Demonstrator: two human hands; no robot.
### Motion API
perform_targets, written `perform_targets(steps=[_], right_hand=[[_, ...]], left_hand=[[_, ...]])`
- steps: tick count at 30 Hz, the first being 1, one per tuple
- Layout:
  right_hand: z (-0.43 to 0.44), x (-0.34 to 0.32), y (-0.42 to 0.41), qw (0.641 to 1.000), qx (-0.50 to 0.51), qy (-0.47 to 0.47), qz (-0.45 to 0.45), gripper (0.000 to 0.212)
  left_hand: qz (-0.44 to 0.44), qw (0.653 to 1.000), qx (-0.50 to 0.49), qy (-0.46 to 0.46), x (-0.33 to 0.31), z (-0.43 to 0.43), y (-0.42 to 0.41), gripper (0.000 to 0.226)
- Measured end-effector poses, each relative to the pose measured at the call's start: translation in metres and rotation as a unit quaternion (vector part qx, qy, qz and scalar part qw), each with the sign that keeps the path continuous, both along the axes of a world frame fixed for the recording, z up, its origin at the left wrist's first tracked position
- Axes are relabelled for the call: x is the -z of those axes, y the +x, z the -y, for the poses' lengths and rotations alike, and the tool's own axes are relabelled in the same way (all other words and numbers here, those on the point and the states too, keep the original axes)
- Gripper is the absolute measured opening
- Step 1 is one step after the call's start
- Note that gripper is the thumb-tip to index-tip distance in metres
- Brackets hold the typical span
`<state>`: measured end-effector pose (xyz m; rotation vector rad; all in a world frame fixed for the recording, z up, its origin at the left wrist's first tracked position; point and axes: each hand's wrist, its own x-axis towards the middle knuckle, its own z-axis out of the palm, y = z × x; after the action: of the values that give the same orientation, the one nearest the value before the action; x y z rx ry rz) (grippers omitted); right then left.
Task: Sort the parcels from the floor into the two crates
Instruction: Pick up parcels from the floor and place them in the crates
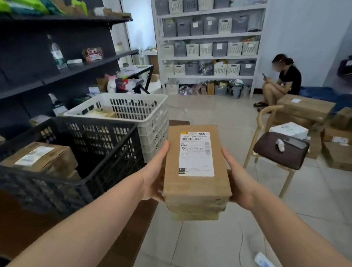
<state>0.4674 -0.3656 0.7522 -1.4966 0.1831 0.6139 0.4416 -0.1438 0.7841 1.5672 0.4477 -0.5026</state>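
The tiled floor (202, 254) runs beneath and ahead of both hands, with cardboard cartons (345, 154) stacked on it well off beyond the right hand. A black crate (105, 141) stands on a brown surface (12, 221) just left of the left hand and already holds a labelled box (39, 156). A white crate (150, 126) sits behind it, ahead and left of the left hand; its contents are only partly visible. A padded chair (280, 152) stands ahead of the right hand. The parcel (195, 187) is off the floor, held level between the hands, to the right of the black crate. More cardboard lies directly under it; whether that is a separate box cannot be told. The left hand (154, 174) grips the left long side, thumb along the upper edge. The right hand (239, 182) clamps the right long side likewise. Its fingers are hidden underneath. The shipping label (196, 154) faces up, legible as a label, the text too small to read. Judgement: stiff taped cardboard, probably light to moderate, and not slippery. The hold on opposite long sides with support from below is sound, and any lower layers could slide if the load is tilted.
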Motion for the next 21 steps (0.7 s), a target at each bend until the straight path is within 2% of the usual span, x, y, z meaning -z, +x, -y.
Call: perform_targets(steps=[3, 6, 9, 13, 21], right_hand=[[-0.008, -0.015, 0.042, 0.999, 0.02, 0.011, 0.026, 0.088], [-0.018, -0.031, 0.09, 0.998, 0.021, 0.012, 0.061, 0.084], [-0.028, -0.05, 0.14, 0.996, 0.011, 0.027, 0.086, 0.062], [-0.039, -0.072, 0.218, 0.991, -0.041, 0.037, 0.12, 0.068], [-0.086, -0.117, 0.341, 0.979, -0.152, 0.081, 0.11, 0.071]], left_hand=[[0.017, 1.0, -0.002, 0.001, -0.016, -0.002, 0.043, 0.107], [0.031, 0.999, -0.034, -0.006, -0.027, -0.006, 0.084, 0.101], [0.042, 0.996, -0.068, -0.028, -0.04, -0.011, 0.124, 0.099], [0.079, 0.988, -0.131, -0.029, -0.062, -0.014, 0.177, 0.095], [0.111, 0.96, -0.258, -0.013, -0.105, -0.031, 0.247, 0.092]])
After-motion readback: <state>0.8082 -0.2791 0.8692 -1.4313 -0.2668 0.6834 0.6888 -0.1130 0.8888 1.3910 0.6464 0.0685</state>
